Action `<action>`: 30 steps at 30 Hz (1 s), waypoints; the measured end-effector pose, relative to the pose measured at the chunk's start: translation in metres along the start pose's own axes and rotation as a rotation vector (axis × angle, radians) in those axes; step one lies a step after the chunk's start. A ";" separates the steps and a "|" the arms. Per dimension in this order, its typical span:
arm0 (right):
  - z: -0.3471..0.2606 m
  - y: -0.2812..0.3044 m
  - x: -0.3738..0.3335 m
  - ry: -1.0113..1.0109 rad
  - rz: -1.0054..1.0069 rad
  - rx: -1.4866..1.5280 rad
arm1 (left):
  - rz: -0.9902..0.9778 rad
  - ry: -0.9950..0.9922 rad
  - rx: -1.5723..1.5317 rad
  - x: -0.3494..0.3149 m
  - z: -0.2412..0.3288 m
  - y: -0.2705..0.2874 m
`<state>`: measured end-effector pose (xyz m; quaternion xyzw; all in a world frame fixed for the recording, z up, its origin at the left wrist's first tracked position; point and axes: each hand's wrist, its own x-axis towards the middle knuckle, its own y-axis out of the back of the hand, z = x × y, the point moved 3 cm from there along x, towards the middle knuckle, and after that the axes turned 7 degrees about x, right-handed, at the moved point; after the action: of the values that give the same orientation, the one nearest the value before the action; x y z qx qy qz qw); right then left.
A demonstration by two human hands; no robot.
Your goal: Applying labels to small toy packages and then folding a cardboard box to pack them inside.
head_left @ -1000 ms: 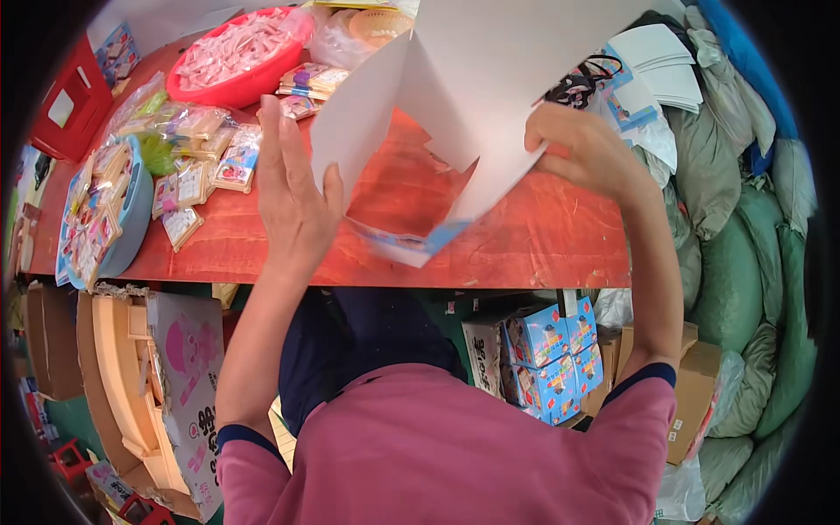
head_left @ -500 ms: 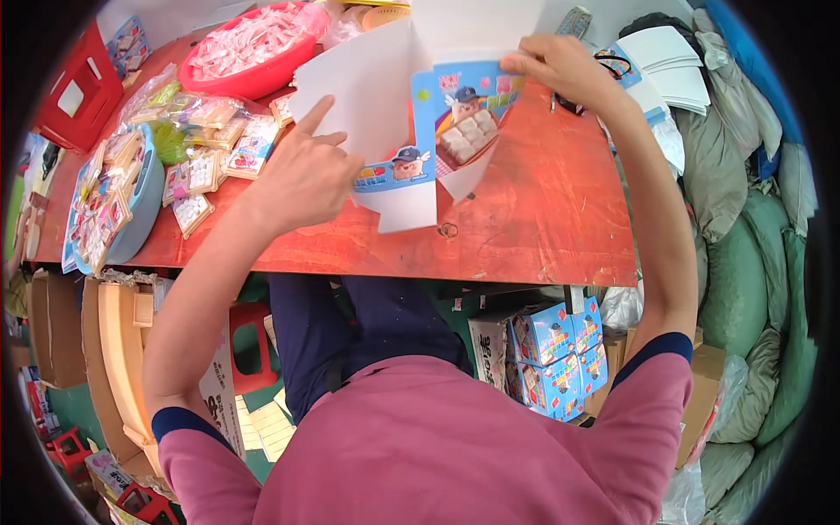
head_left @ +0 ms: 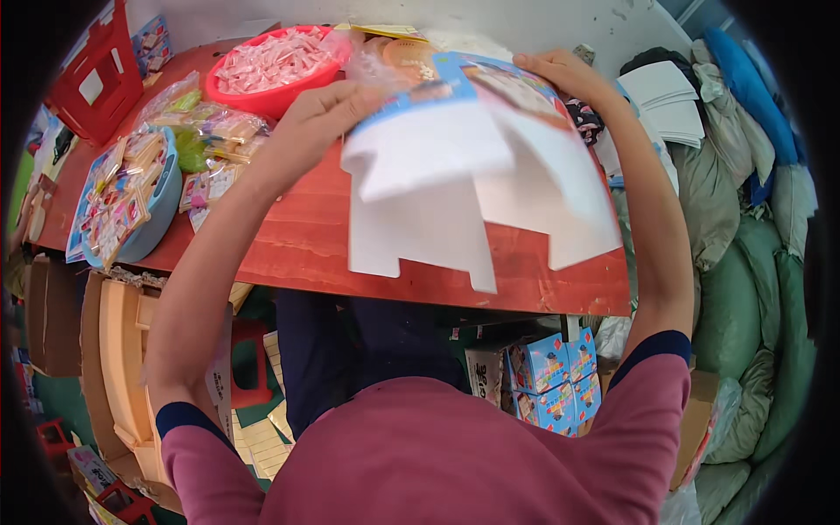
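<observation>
A partly unfolded cardboard carton [head_left: 429,223], white with blue printed panels, is held above the red table, its white flaps hanging toward me and smeared by motion. My left hand [head_left: 324,118] is closed on its upper left edge, thumb on the blue strip. At the upper right corner my right hand [head_left: 564,74] grips the printed panel, its fingers partly hidden behind. Left of the carton lie several small packs of white sweets [head_left: 210,185]. A blue basin [head_left: 162,206] heaped with similar packs stands farther left.
A red basin [head_left: 271,103] of pink-wrapped pieces stands at the back of the red table [head_left: 297,236]. White card sheets [head_left: 665,105] lie at the right by stacked sacks [head_left: 739,280]. Blue boxes [head_left: 551,376] are stacked below the table edge, and a red plastic stool [head_left: 96,83] stands far left.
The carton has turned over and swung toward me, so its white flaps now face me. My left hand has gone from a pointing finger beside it to gripping its edge.
</observation>
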<state>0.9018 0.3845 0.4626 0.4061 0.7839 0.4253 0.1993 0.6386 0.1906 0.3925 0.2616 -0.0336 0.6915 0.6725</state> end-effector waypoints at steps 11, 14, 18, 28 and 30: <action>0.081 -0.015 0.038 0.010 -0.192 0.496 | -0.136 0.387 -0.709 0.040 -0.015 0.033; 0.050 -0.041 0.032 -0.604 -0.893 1.184 | 0.074 0.548 -0.572 0.023 -0.002 0.034; 0.127 -0.072 0.024 -0.292 -0.265 0.433 | -0.012 0.820 -0.496 -0.005 -0.025 -0.002; 0.218 -0.176 -0.024 0.102 0.188 0.371 | 0.015 1.056 -0.474 -0.038 -0.083 -0.074; 0.182 -0.148 -0.047 0.158 0.198 0.375 | 0.109 1.070 -0.481 -0.047 -0.090 -0.068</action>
<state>0.9804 0.3927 0.2363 0.4764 0.8187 0.3202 0.0156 0.6728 0.1902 0.2748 -0.2859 0.1412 0.7338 0.5999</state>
